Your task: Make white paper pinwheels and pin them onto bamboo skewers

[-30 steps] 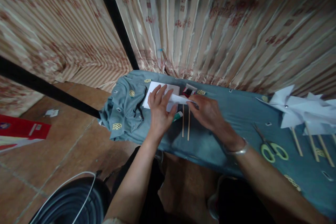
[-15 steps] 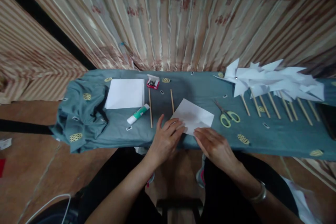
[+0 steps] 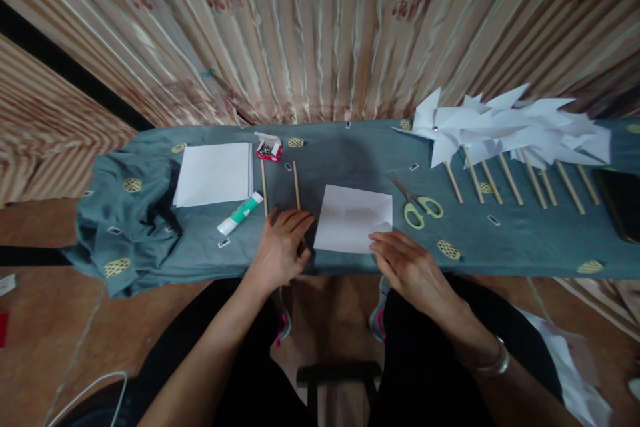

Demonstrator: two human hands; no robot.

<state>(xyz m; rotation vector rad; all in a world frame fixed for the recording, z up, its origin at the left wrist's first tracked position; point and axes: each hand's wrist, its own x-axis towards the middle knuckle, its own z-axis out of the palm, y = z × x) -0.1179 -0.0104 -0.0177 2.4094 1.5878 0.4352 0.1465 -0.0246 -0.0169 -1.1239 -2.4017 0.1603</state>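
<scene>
My left hand is closed over the lower end of a wooden stick, its fingertips partly hidden. Just left of that stick lies another wooden stick, its lower end covered by the same hand. A white paper square lies flat between my two hands. At its lower right corner, my right hand pinches the edge with thumb and fingers. Green-handled scissors lie partly spread to the right of the paper. A glue stick rests left of my left hand.
A stack of white paper lies at left, beside a small red box of metal pins. Several white paper pinwheels on sticks overlap at the right. A dark phone sits at the far right of the cloth-covered table.
My left hand has left the paper and moved left onto the nearer wooden stick, which has shifted slightly left. The paper has turned to lie squarer to me. My right hand stays at its corner.
</scene>
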